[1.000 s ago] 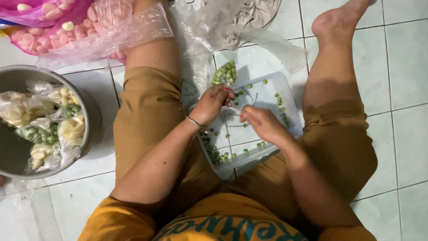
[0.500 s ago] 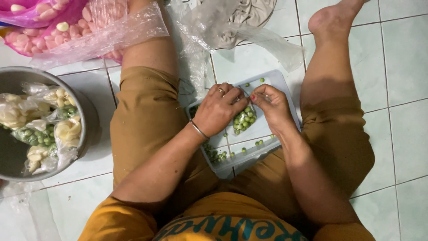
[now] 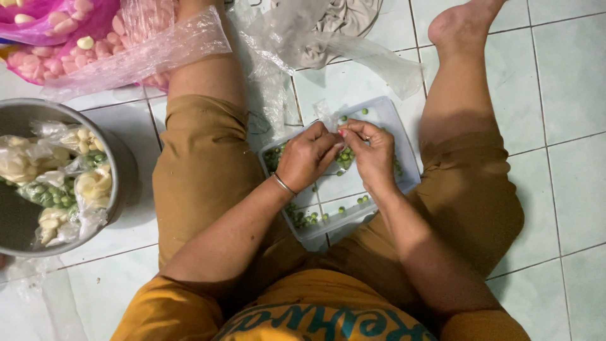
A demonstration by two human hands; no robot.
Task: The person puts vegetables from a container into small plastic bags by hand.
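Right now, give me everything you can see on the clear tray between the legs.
The tray is a shallow rectangular tub of clear, bluish plastic with rounded corners and a raised rim. It lies flat on the pale tiled floor, turned at a slant, between the seated person's legs. Small green peas are scattered inside, thickest at its near-left end. The left hand and right hand meet over its middle, hiding that part. Thin clear plastic film lies at its far edge.
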